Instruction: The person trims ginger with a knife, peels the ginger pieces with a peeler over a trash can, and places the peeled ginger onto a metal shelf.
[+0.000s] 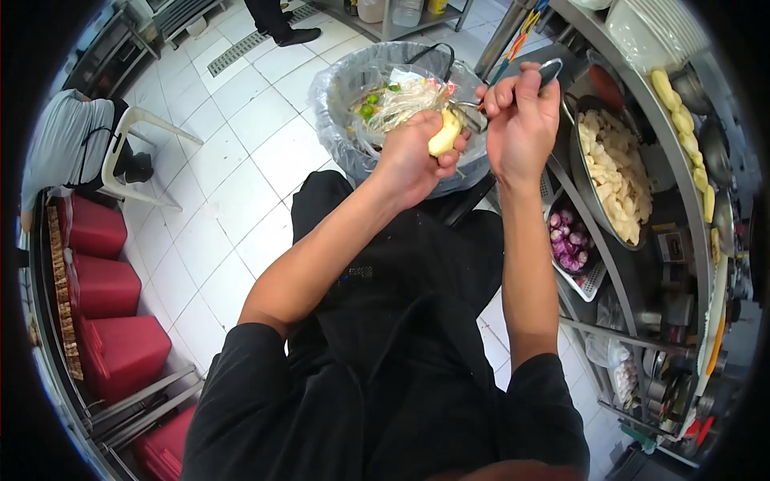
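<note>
Basically, left hand [421, 160] had the pale yellow piece [441, 138] over the bin [325, 100], fingers curled round it, one face bare towards the tool. Right hand [521, 124] was closed on a metal tool [465, 103], fingers bent, thumb folded in. Blade end sat at the piece's upper end or just beside it; couldn't tell contact or exact tool type.

Judgement: good form meant light, shallow strokes with the edge nearly flat to the surface, piece turned between strokes for a fresh face. Left fingertips needed to stay behind the edge, out of its line. Wet surface probably slipped easily, so firm hold, no squeezing hard. Low over the bin was right for catching scraps.

Around: bin liner bunched at the rim, green fruit [367, 111] and pale stringy waste [409, 100] inside. Pan of pale chunks [613, 172] and basket [592, 286] of purple bulbs [569, 240] were on the right. Rack frame [597, 232] ran close by the right forearm, limiting elbow swing that side. Chair [120, 152] and seated person [68, 136] were well apart on the left, no obstruction.
</note>
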Motion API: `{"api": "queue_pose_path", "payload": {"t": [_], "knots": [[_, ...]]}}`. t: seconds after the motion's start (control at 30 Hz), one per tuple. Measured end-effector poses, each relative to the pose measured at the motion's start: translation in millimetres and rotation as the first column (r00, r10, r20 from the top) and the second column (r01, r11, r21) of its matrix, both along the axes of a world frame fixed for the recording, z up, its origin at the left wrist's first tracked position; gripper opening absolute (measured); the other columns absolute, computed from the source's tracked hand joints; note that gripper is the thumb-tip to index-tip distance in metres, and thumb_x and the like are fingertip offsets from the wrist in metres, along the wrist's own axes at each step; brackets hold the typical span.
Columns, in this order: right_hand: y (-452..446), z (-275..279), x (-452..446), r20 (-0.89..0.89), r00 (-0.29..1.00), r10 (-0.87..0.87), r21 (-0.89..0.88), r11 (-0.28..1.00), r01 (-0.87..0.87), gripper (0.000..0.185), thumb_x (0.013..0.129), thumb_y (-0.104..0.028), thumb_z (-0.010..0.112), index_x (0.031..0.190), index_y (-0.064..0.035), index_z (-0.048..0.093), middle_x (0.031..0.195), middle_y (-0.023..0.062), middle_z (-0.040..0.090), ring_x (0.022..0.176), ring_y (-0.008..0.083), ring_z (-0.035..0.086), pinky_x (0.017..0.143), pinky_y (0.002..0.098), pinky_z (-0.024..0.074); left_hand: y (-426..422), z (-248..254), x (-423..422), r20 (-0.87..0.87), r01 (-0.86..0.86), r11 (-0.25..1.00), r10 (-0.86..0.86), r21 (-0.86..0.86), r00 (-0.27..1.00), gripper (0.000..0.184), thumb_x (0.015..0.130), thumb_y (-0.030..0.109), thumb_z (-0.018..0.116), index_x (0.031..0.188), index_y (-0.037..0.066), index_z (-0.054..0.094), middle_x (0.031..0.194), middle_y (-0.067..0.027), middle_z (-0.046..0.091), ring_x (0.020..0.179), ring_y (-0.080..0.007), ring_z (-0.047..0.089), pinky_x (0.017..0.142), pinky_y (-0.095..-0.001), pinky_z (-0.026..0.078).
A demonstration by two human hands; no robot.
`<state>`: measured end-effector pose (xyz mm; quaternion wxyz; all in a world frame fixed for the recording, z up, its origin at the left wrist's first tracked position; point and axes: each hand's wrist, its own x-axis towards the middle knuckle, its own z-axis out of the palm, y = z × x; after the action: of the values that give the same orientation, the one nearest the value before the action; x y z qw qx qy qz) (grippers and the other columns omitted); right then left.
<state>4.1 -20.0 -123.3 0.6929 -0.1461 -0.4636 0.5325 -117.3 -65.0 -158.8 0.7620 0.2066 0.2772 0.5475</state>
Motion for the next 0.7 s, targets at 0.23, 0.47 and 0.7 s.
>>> {"api": "queue_pose_path", "payload": {"t": [0.23,0.47,0.7], "knots": [[43,-13,-9,0.264,0.902,-0.342,0.161,0.938,0.308,0.013,0.096,-0.017,0.048,0.092,-0.004,0.045,0.068,0.0018,0.054,0.063,0.0085,0.052,0.058,0.0222,0.0434,-2,-8,-11,-0.157,-0.002,1.0,0.005,0.019,0.988,0.02,0.094,0.024,0.048,0.103,0.006,0.047,0.08,-0.0058,0.053,0.057,-0.009,0.042,0.05,-0.0229,0.034],[64,2,30,-0.114,0.993,0.023,-0.265,0.963,-0.052,0.015,0.097,-0.019,0.045,0.095,-0.0039,0.044,0.089,0.0136,0.058,0.09,0.0243,0.058,0.081,0.0419,0.0472,32,-38,-27,-0.617,-0.16,0.899,0.4,0.407,0.677,0.022,0.085,0.011,0.062,0.101,0.002,0.05,0.074,-0.0015,0.053,0.059,-0.0079,0.048,0.05,-0.0238,0.037],[54,22,51,-0.229,0.968,0.102,-0.264,0.951,-0.162,0.016,0.095,-0.019,0.048,0.095,-0.0037,0.043,0.092,0.0192,0.058,0.093,0.0315,0.057,0.08,0.0524,0.0469,50,36,-1,-0.538,-0.113,0.799,0.495,0.591,0.683,0.041,0.076,0.013,0.074,0.111,-0.001,0.056,0.073,0.0004,0.054,0.061,-0.0061,0.048,0.053,-0.0219,0.039]]}}
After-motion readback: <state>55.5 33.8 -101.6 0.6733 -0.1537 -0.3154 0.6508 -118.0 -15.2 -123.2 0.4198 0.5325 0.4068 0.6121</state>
